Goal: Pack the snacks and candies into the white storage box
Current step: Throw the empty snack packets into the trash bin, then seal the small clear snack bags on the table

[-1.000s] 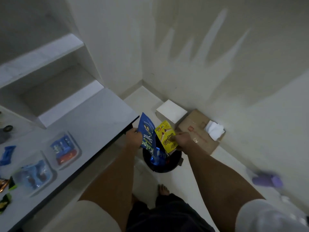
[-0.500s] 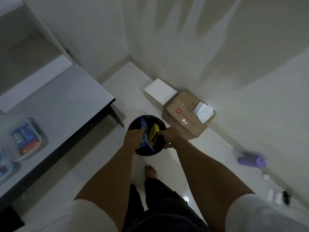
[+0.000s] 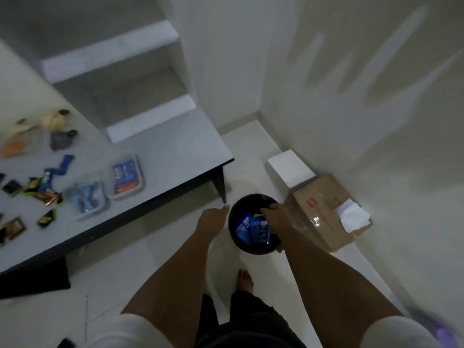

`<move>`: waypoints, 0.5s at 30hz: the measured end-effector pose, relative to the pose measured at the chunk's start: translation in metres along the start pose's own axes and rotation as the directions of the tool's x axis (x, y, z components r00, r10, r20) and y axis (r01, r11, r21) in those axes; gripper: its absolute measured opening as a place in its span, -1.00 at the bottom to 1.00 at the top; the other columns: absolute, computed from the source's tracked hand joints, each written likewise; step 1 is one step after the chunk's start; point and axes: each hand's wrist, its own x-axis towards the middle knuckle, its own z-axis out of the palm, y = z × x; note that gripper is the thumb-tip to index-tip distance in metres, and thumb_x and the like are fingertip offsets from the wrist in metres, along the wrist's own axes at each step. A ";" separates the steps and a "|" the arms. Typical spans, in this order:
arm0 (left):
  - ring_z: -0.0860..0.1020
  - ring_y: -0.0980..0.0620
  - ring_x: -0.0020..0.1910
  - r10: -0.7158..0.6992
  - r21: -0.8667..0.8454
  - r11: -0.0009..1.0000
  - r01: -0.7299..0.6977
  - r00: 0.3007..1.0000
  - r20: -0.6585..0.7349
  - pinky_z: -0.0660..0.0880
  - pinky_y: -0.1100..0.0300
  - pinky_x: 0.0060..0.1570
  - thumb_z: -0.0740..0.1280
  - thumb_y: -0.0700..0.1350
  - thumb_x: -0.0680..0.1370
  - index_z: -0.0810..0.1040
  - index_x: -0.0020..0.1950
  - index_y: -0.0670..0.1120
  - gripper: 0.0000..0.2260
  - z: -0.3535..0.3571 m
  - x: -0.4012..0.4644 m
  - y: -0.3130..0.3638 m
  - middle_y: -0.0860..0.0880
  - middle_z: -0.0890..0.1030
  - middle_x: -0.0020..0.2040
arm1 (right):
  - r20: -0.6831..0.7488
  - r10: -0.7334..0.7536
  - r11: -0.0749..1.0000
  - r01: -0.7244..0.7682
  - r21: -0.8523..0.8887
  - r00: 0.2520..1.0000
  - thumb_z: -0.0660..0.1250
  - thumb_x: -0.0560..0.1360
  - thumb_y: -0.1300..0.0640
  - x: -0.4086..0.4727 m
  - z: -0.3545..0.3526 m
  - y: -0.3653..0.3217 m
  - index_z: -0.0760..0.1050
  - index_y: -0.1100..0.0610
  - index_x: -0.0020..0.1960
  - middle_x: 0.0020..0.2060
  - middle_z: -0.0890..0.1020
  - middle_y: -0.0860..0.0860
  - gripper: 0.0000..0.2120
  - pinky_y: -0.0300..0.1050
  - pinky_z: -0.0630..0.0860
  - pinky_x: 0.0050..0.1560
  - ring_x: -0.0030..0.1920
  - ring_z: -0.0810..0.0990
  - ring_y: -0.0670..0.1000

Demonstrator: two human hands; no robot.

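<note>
A round black bin (image 3: pixel 253 247) stands on the floor below me, with blue packets (image 3: pixel 253 228) lying inside it. My right hand (image 3: pixel 275 216) reaches into the bin's far side with its fingers bent down. A yellow packet edge (image 3: pixel 259 216) shows right beside those fingers; whether they grip it is hidden. My left hand (image 3: pixel 213 219) hovers just left of the bin, holding nothing. On the grey table (image 3: pixel 175 156) two clear storage boxes (image 3: pixel 128 177) (image 3: pixel 88 199) hold blue snacks. Several loose candies (image 3: pixel 42 189) lie left of them.
A white box (image 3: pixel 288 169) and a taped cardboard box (image 3: pixel 324 212) with white paper on top sit on the floor by the wall, right of the bin. White shelves (image 3: pixel 113 54) rise behind the table. My bare foot (image 3: pixel 244 281) is near the bin.
The blue and yellow packets went down into the black bin. My left hand let go and drew back to the left. The view swung back toward the table.
</note>
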 end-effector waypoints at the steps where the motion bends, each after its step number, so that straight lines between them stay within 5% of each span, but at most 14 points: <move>1: 0.58 -0.25 0.25 -0.009 -0.030 1.000 0.008 0.999 -0.030 0.53 -0.11 0.26 0.22 0.19 0.63 0.58 0.25 -0.23 -0.49 -0.013 -0.002 -0.006 -0.26 0.62 0.24 | -0.003 -0.045 0.999 0.045 -0.018 0.999 0.37 0.56 0.03 -0.001 0.010 -0.010 0.49 0.24 0.39 0.22 0.61 0.20 -0.53 0.19 0.58 0.21 0.18 0.60 0.22; 6: 0.62 -0.22 0.10 -0.004 -0.194 0.980 -0.034 0.982 -0.191 0.48 -0.14 0.29 0.30 0.25 0.57 0.62 0.08 -0.22 -0.48 -0.084 -0.021 -0.038 -0.28 0.65 0.09 | 0.011 -0.154 0.988 0.153 0.015 0.988 0.39 0.55 0.07 -0.023 0.065 -0.066 0.54 0.24 0.31 0.24 0.61 0.18 -0.61 0.10 0.52 0.30 0.22 0.57 0.22; 9: 0.59 -0.23 0.19 -0.018 -0.245 0.968 -0.046 0.968 -0.250 0.50 -0.05 0.26 0.28 0.23 0.59 0.64 0.08 -0.17 -0.54 -0.132 -0.032 -0.065 -0.23 0.65 0.11 | 0.049 -0.214 0.977 0.215 -0.008 0.976 0.40 0.55 0.09 -0.041 0.107 -0.096 0.56 0.25 0.28 0.16 0.63 0.17 -0.64 0.06 0.54 0.25 0.16 0.60 0.22; 13: 0.52 -0.07 -0.26 -0.002 -0.298 0.949 -0.103 0.943 -0.334 0.43 0.10 -0.08 0.30 0.15 0.61 0.49 -0.35 -0.08 -0.58 -0.204 -0.044 -0.100 -0.08 0.51 -0.35 | 0.061 -0.320 0.945 0.323 -0.055 0.945 0.39 0.55 0.09 -0.074 0.164 -0.133 0.59 0.19 0.22 0.12 0.66 0.14 -0.71 -0.05 0.53 0.17 0.12 0.62 0.19; 15: 0.50 -0.07 -0.26 0.007 -0.282 0.952 -0.119 0.930 -0.368 0.44 0.08 -0.07 0.28 0.15 0.62 0.43 -0.38 -0.08 -0.55 -0.243 -0.049 -0.120 -0.10 0.51 -0.31 | 0.074 -0.355 0.930 0.360 -0.074 0.932 0.40 0.55 0.11 -0.095 0.195 -0.151 0.62 0.19 0.06 0.01 0.66 0.14 -0.83 -0.09 0.51 0.10 0.08 0.63 0.21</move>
